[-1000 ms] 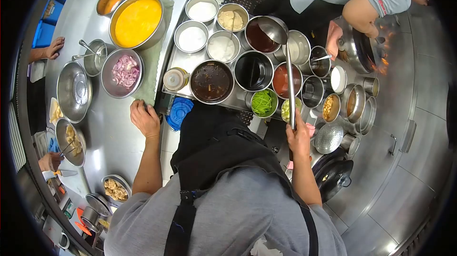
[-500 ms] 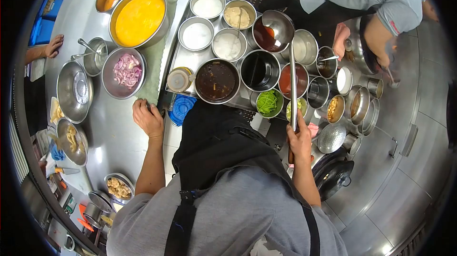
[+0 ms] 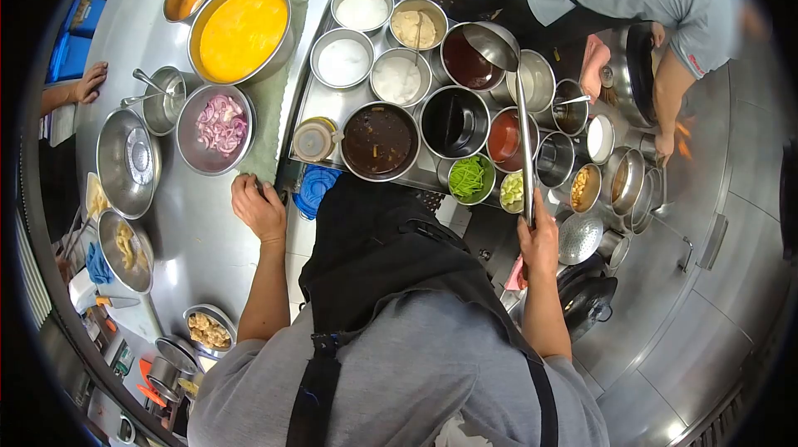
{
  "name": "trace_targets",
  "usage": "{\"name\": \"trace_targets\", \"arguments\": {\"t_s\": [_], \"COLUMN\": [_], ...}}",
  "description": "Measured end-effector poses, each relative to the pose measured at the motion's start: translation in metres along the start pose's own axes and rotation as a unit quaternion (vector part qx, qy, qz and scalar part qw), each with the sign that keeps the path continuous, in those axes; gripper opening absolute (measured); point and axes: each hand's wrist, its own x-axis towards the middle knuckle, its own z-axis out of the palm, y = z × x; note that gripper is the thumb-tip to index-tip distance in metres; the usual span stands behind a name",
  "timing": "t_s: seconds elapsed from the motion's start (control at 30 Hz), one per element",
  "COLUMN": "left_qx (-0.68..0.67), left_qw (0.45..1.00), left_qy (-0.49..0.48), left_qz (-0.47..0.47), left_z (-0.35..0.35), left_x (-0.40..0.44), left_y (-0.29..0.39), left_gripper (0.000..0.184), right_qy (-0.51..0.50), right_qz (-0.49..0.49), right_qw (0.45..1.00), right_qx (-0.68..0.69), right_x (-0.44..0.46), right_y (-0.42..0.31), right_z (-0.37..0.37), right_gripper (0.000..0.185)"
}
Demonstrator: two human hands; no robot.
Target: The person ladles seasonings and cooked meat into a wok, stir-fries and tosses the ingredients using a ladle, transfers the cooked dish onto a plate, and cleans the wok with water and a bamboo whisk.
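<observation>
My right hand (image 3: 539,241) is closed around the long handle of a steel ladle (image 3: 526,139). The ladle's bowl (image 3: 492,46) is tilted above a pot of dark red-brown sauce (image 3: 467,64), covering part of its rim. Below the handle stand a small pot of chopped green vegetable (image 3: 512,189) and a pot of red sauce (image 3: 504,143). My left hand (image 3: 259,207) rests with fingers extended on the edge of the steel table (image 3: 208,239), near a green cloth (image 3: 278,106) and a bowl of sliced red onion (image 3: 218,129). Nothing shows in it.
A bowl of yellow liquid (image 3: 243,31) stands at the upper left. Pots of white powder (image 3: 342,58), dark sauce (image 3: 380,141) and sliced greens (image 3: 470,179) crowd the centre. At right, a co-worker's arm (image 3: 669,102) reaches beside a wok (image 3: 636,73). Another person's hand (image 3: 91,83) touches the left table edge.
My right hand has shifted right with the ladle, whose bowl has moved right and tipped over the sauce pot. The co-worker's arm has moved lower. My left hand stays put.
</observation>
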Motion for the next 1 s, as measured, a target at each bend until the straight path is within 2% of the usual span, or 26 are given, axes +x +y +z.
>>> {"name": "trace_targets", "arguments": {"t_s": [0.13,0.3,0.37,0.57,0.67,0.8,0.87,1.0], "left_qx": [-0.001,-0.001,-0.003,0.001,-0.004,-0.006,-0.008,-0.007], "left_qw": [1.000,1.000,1.000,1.000,1.000,1.000,1.000,1.000], "left_qy": [0.002,0.003,0.002,0.003,0.000,-0.013,-0.016,-0.011], "left_qz": [0.002,0.000,0.000,0.002,0.001,-0.012,-0.017,-0.012], "left_z": [0.000,0.000,0.000,0.000,0.001,-0.001,0.000,-0.001], "left_x": [0.000,0.001,0.001,0.001,0.000,0.001,0.001,0.001], "left_y": [-0.001,0.000,-0.001,-0.001,-0.002,-0.001,-0.001,-0.001], "left_gripper": [0.032,0.031,0.031,0.031,0.031,0.031,0.031,0.031], "right_qy": [-0.035,-0.074,-0.124,-0.097,-0.096,-0.095,-0.103,-0.106], "right_qz": [0.086,0.091,0.217,0.216,0.232,0.215,0.200,0.184], "right_qw": [0.994,0.992,0.948,0.918,0.914,0.930,0.949,0.956], "right_qx": [0.064,0.052,0.198,0.319,0.320,0.284,0.222,0.203], "right_x": [0.002,0.003,0.002,-0.001,-0.002,-0.004,-0.004,-0.005], "right_y": [-0.011,-0.011,-0.017,-0.023,-0.028,-0.024,-0.021,-0.014], "right_z": [0.010,0.014,0.013,0.013,0.009,0.007,0.005,0.009], "right_gripper": [0.062,0.062,0.061,0.062,0.063,0.062,0.062,0.062]}}
